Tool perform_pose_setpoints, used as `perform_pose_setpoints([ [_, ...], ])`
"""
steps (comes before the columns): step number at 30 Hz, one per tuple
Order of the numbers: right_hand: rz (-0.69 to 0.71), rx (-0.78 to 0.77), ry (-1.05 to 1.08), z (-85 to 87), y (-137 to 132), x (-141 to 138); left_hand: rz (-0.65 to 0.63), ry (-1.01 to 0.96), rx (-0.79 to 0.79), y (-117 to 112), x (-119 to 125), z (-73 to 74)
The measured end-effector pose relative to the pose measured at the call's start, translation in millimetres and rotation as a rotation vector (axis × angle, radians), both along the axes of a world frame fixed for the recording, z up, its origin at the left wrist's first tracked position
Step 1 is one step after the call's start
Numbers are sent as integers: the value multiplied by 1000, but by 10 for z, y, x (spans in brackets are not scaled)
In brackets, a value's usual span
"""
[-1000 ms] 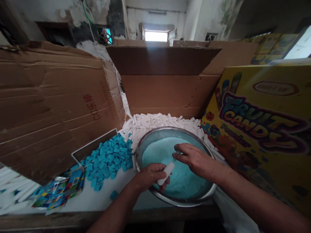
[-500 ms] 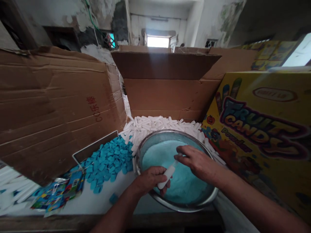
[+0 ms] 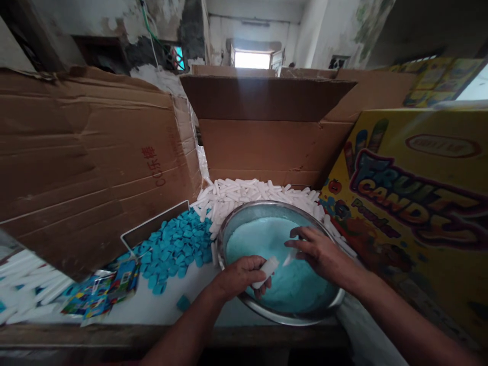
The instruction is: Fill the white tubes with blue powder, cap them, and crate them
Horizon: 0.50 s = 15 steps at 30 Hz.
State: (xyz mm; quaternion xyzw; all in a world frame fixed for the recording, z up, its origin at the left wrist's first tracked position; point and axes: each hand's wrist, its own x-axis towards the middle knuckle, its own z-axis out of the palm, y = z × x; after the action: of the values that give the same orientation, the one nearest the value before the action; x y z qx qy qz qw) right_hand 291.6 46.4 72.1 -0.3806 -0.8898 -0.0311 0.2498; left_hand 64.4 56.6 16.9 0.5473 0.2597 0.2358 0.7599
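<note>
My left hand (image 3: 246, 277) grips a small white plastic tube (image 3: 266, 273), tilted with its upper end toward my right hand. My right hand (image 3: 314, 251) has its fingers bent around a small pale, translucent piece (image 3: 290, 257), whose exact kind I cannot make out. A short gap separates this piece from the tube's end. Both hands are over a round metal bowl (image 3: 284, 317) that holds light blue powder (image 3: 259, 234). Behind the bowl lies a heap of similar white tubes (image 3: 238, 195).
Blue plastic caps (image 3: 179, 241) are piled left of the bowl, with one loose cap (image 3: 183, 303) nearer me. Printed packets (image 3: 101, 295) lie farther left. Cardboard panels (image 3: 259, 147) stand behind and at left; a yellow printed box (image 3: 412, 193) stands close at right.
My right hand has drawn away to the right with the pale piece, leaving a gap from the tube. My left hand still holds the tube. The view has shifted slightly.
</note>
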Motion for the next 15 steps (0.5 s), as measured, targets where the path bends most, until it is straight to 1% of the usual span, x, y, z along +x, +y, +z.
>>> perform_pose_setpoints([
  [4, 56, -361, 184, -129, -137, -222, -40, 40, 79, 6, 4, 44],
  [5, 45, -424, 220, -150, -166, -294, -47, 52, 106, -4, 7, 50],
  [7, -14, -472, 257, -173, -199, -424, -7, 73, 180, -45, 20, 42],
  [8, -51, -472, 258, -174, -201, -480, 56, 91, 239, -75, 30, 30],
  [10, -116, -456, 234, -156, -181, -590, 239, 170, 417, -150, 44, -2],
  [12, -149, -420, 204, -118, -159, -716, 416, 257, 595, -234, 22, -17],
  [13, -151, -395, 198, -98, -157, -791, 488, 280, 649, -275, -17, -12],
  [15, -142, -329, 223, -79, -179, -970, 612, 278, 661, -346, -179, 18],
])
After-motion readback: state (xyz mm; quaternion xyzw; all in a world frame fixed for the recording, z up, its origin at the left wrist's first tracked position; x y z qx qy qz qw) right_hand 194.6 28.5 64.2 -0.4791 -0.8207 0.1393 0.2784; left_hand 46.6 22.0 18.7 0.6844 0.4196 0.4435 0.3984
